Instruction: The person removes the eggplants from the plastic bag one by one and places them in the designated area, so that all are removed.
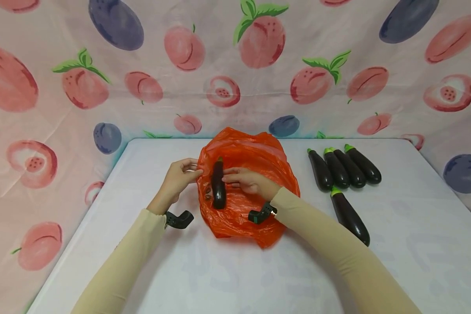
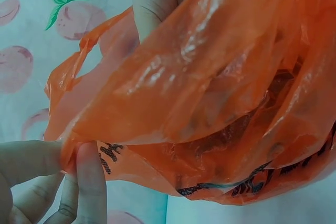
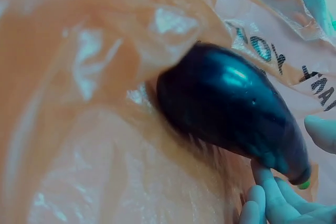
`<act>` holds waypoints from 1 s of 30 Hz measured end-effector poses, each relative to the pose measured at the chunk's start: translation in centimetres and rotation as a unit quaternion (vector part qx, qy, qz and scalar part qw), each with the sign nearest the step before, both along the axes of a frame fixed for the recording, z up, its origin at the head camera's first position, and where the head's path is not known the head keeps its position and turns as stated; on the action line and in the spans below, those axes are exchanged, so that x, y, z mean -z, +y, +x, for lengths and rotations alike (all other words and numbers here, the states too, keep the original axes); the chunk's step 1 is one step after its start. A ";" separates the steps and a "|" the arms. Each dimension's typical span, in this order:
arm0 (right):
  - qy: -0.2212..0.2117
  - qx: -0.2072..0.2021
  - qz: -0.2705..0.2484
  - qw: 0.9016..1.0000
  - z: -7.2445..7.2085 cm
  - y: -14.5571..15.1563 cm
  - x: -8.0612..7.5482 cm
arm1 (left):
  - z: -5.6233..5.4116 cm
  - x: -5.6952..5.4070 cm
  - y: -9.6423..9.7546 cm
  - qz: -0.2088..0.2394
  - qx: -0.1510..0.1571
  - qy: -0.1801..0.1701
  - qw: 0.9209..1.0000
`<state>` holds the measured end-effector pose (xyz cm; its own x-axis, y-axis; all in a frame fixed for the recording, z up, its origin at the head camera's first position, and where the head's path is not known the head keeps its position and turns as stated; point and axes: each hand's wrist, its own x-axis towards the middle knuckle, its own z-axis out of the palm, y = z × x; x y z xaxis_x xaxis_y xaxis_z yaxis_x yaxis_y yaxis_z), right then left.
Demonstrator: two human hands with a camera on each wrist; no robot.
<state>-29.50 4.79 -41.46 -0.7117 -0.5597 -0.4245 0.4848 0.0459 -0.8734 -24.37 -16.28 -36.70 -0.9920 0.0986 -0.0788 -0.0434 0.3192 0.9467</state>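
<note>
An orange plastic bag (image 1: 251, 148) lies spread on the table with its mouth wide. My left hand (image 1: 177, 179) pinches the bag's left rim between thumb and fingers, plain in the left wrist view. Inside the bag, towards its left side, an eggplant (image 1: 218, 187) lies lengthwise with its green stem end pointing away. My right hand (image 1: 251, 181) is over the bag at the eggplant's right side. In the right wrist view its fingertips (image 3: 262, 174) touch the eggplant near the stem, while the thumb (image 3: 321, 135) stands apart from it.
Several eggplants (image 1: 339, 170) lie side by side at the table's back right. One more eggplant (image 1: 351, 218) lies nearer, beside the right sleeve. A fruit-print cloth (image 1: 223, 52) hangs behind the white table (image 1: 235, 279).
</note>
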 end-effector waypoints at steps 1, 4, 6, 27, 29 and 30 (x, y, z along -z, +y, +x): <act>-0.003 0.005 0.003 1.000 0.0 0.0 0.0 | 0.0 0.0 0.0 0.002 0.000 0.000 1.000; -0.008 0.018 0.011 1.000 0.0 -0.1 -0.1 | -0.1 0.1 0.0 0.003 0.000 0.001 1.000; -0.006 0.018 0.014 1.000 0.1 -0.1 -0.1 | -0.1 0.1 0.0 0.002 -0.001 0.001 1.000; 0.013 -0.035 -0.005 0.999 0.4 -0.5 0.1 | -0.1 0.0 0.0 0.002 -0.002 0.004 1.000; 0.005 -0.030 -0.004 1.000 0.4 -0.8 0.1 | -0.1 0.0 -0.1 0.003 -0.001 0.007 1.000; 0.002 -0.028 -0.002 1.000 0.3 -0.9 0.1 | -0.1 0.0 -0.1 0.003 -0.001 0.008 1.000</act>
